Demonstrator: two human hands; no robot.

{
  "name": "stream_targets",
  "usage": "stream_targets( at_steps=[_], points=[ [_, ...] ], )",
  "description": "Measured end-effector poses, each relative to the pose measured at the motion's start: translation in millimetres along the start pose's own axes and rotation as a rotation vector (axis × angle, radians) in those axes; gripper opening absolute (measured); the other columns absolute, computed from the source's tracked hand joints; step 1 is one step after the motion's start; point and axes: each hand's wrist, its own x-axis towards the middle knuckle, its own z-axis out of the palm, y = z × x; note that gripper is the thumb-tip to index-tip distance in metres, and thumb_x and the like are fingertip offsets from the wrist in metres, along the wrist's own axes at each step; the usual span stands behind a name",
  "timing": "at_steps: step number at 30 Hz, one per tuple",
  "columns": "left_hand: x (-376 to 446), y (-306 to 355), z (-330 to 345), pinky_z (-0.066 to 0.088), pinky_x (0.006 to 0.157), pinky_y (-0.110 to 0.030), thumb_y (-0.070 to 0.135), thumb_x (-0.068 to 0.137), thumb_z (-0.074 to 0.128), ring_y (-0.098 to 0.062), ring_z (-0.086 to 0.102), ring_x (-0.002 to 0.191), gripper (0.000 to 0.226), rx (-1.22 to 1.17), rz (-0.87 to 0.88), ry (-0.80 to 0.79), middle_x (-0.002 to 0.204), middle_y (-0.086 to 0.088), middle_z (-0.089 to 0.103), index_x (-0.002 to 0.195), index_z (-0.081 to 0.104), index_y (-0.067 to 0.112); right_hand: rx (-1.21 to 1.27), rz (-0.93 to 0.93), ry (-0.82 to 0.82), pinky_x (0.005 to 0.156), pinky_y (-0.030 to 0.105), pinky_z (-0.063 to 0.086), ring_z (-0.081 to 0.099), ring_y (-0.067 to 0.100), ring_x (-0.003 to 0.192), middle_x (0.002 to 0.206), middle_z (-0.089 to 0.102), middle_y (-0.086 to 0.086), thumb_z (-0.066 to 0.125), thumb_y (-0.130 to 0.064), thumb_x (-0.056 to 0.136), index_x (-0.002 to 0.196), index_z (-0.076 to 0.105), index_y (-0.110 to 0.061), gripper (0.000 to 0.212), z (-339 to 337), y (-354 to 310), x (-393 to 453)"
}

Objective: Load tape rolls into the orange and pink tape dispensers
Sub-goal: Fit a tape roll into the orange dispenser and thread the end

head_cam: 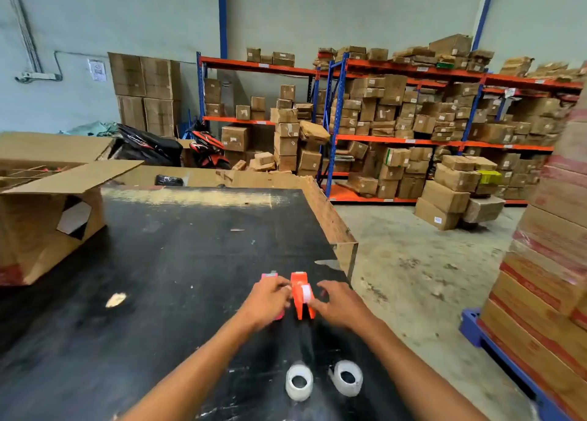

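An orange tape dispenser [302, 295] stands on the black table [178, 261] near its right edge, with a white core showing in its middle. Just left of it lies a pink tape dispenser [269, 276], mostly hidden under my left hand [268, 301], which rests over it and touches the orange one's left side. My right hand [338, 303] touches the orange dispenser's right side with its fingers curled. Two clear tape rolls [298, 381] [347, 377] lie side by side on the table between my forearms, close to the near edge.
An open cardboard box [47, 204] sits at the table's left. The table's right edge drops to a concrete floor. A stack of cartons on a blue pallet [540, 277] stands to the right. Shelving full of boxes lines the back wall.
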Motion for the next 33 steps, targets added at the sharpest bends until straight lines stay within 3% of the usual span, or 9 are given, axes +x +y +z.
stream_targets(
  at_steps=[3,6,11,16,21,23,26,30,33],
  points=[
    [10.9,-16.3,22.7,0.043,0.063,-0.026,0.009,0.096,0.039,-0.018,0.053,0.063,0.034,-0.031,-0.114,-0.04,0.073,-0.008,0.059,0.067,0.055,0.019,0.086,-0.005,-0.037,0.064,0.034,0.04,0.052,0.027,0.072,0.075,0.06,0.01,0.059,-0.038,0.076,0.058,0.046,-0.018,0.03,20.9,12.6,11.0],
    [15.0,-17.7,36.5,0.045,0.072,-0.033,0.02,0.096,0.043,-0.022,0.056,0.072,0.034,-0.055,-0.197,0.003,0.075,-0.01,0.06,0.066,0.059,0.017,0.168,0.005,0.059,0.057,0.038,0.039,0.046,0.035,0.064,0.066,0.059,0.017,0.056,-0.021,0.073,0.051,0.04,-0.013,0.029,35.9,19.3,17.5],
    [16.3,3.8,49.0,0.059,0.073,-0.035,0.057,0.093,0.034,-0.024,0.067,0.078,0.056,-0.414,-0.269,0.119,0.076,-0.008,0.067,0.085,0.065,0.011,0.222,-0.169,0.209,0.062,0.042,0.045,0.053,0.028,0.064,0.063,0.053,0.003,0.054,-0.019,0.074,0.068,0.059,-0.007,0.014,24.3,25.5,11.0],
    [21.9,13.7,57.0,0.052,0.048,-0.027,0.041,0.098,0.03,-0.021,0.062,0.067,0.034,-0.403,-0.092,0.208,0.085,-0.011,0.064,0.11,0.05,0.017,0.517,-0.231,0.167,0.068,0.025,0.053,0.064,0.011,0.073,0.091,0.067,-0.006,0.06,-0.032,0.083,0.097,0.069,-0.025,0.018,-2.3,18.1,-4.4],
    [11.8,18.1,53.9,0.048,0.061,-0.029,0.046,0.098,0.022,-0.014,0.062,0.07,0.022,-0.178,0.141,0.197,0.089,-0.001,0.067,0.103,0.043,0.047,0.873,-0.174,0.076,0.074,0.022,0.056,0.071,0.008,0.082,0.093,0.075,0.006,0.053,-0.028,0.094,0.117,0.062,-0.021,0.025,-10.6,2.2,9.8],
    [7.0,17.9,46.4,0.049,0.072,-0.033,0.046,0.099,0.02,-0.018,0.064,0.084,0.028,-0.107,0.177,0.218,0.1,-0.002,0.067,0.114,0.043,0.042,0.921,-0.19,0.078,0.069,0.021,0.057,0.072,0.011,0.076,0.081,0.074,0.002,0.055,-0.029,0.093,0.115,0.059,-0.028,0.022,-8.0,-6.3,9.7],
    [10.2,19.4,19.9,0.047,0.08,-0.043,0.035,0.098,0.023,-0.031,0.06,0.079,0.027,-0.07,0.05,0.402,0.083,-0.007,0.061,0.102,0.046,0.021,1.027,-0.097,0.129,0.06,0.034,0.054,0.065,0.014,0.059,0.072,0.068,0.003,0.055,-0.037,0.09,0.106,0.059,-0.028,0.019,-8.7,-1.2,21.1],
    [10.2,29.3,-11.3,0.047,0.062,-0.033,0.03,0.093,0.03,-0.024,0.049,0.057,0.023,-0.346,-0.205,0.4,0.074,-0.009,0.051,0.087,0.047,0.015,0.573,0.082,0.121,0.07,0.037,0.057,0.066,0.007,0.056,0.063,0.073,-0.003,0.058,-0.043,0.084,0.074,0.068,-0.019,0.028,2.3,13.0,44.6],
    [0.4,33.3,-17.7,0.038,0.053,-0.028,0.025,0.094,0.031,-0.02,0.043,0.053,0.023,-0.508,-0.264,0.368,0.066,-0.007,0.043,0.077,0.044,0.016,0.133,0.136,0.056,0.075,0.035,0.048,0.066,0.03,0.095,0.096,0.073,0.008,0.053,-0.048,0.083,0.087,0.068,-0.014,0.037,22.6,2.2,48.7]
  ],
)
